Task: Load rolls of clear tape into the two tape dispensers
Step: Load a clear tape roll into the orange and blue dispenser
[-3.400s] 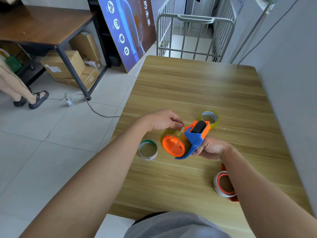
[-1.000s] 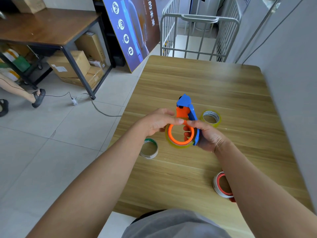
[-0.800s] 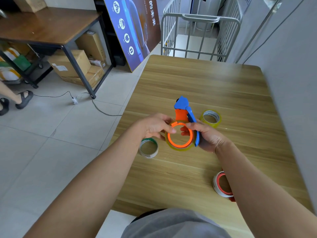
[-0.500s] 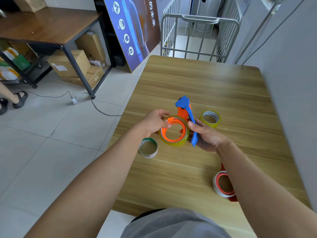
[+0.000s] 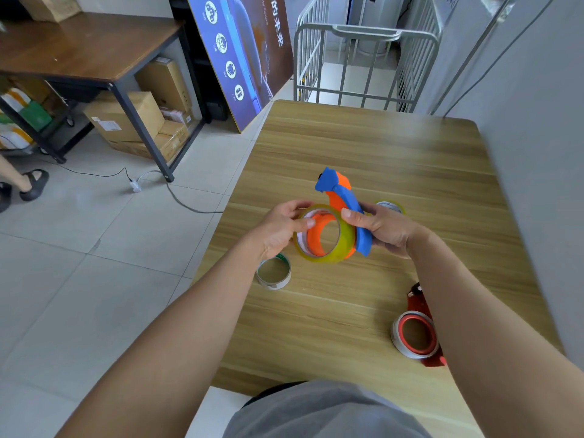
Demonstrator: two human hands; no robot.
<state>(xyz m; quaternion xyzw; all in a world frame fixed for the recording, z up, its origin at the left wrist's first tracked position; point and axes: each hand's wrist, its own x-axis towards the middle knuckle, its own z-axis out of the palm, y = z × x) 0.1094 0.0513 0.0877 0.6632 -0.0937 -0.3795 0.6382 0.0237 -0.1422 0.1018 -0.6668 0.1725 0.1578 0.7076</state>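
Note:
Above the wooden table (image 5: 363, 147) I hold a blue and orange tape dispenser (image 5: 343, 197). My right hand (image 5: 384, 227) grips its blue handle. A yellowish clear tape roll (image 5: 343, 245) sits partly around the dispenser's orange hub, tilted. My left hand (image 5: 281, 229) pinches the roll's left rim, thumb inside the core. A red dispenser (image 5: 420, 303) with a roll on it (image 5: 399, 343) lies at the near right, partly behind my right forearm. A loose roll (image 5: 273, 273) lies below my left hand. Another roll (image 5: 390, 205) peeks out behind my right hand.
A grey wall (image 5: 537, 153) runs along the table's right side. The table's left edge drops to a tiled floor (image 5: 94, 248). A metal cart (image 5: 357, 58) stands beyond the far edge. A person's sandalled feet (image 5: 22, 188) are at the far left, by a desk with boxes.
The dispenser has turned from flat-on to side-on and come slightly toward me. The roll has slid to the left, partly off the orange hub, with my left hand pulling its rim.

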